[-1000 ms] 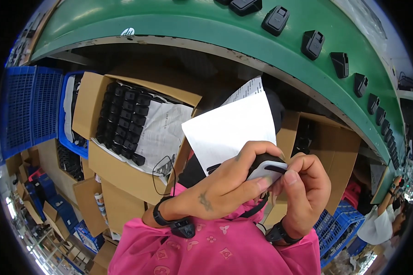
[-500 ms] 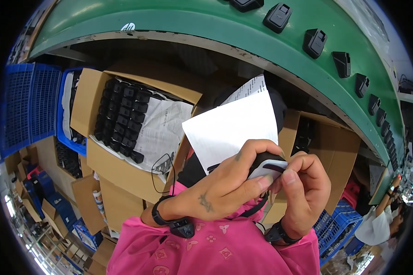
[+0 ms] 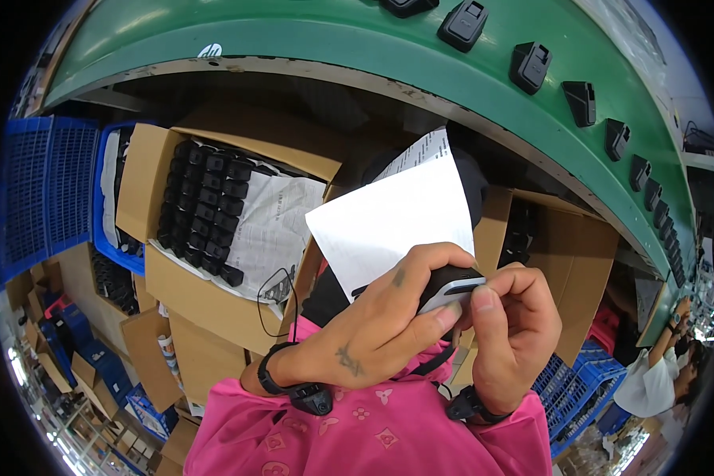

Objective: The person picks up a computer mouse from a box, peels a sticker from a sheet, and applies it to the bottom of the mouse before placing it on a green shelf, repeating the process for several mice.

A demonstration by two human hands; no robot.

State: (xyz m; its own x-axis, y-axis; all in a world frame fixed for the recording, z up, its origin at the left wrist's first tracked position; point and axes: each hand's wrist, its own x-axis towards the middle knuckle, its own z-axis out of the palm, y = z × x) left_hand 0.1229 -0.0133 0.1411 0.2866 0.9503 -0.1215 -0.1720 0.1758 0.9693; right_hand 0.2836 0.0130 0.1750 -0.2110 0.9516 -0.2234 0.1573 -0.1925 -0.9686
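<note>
A small black plastic housing (image 3: 454, 281) with a pale grey face and a dark slot is gripped between the thumb and fingers of my left hand (image 3: 385, 321). My right hand (image 3: 520, 325) pinches at the right end of that face, thumb against the bent forefinger. Whether a thin film or tab sits in this pinch is too small to tell. Behind the hands, a white sheet of paper (image 3: 397, 226) lies over my lap, partly covered by my left hand. Its far corner is turned up and shows print.
A carton (image 3: 206, 297) at left holds rows of black plastic parts (image 3: 202, 210) beside paper. More black housings (image 3: 530, 65) line the green table (image 3: 325, 44). An open carton (image 3: 575, 278) stands at right; blue crates (image 3: 44, 190) are at far left. Another person (image 3: 650, 381) works at far right.
The housing has tilted in my hands, so its pale face looks narrower and more of the black side shows. Both hands keep their hold, and the whole view has shifted slightly.
</note>
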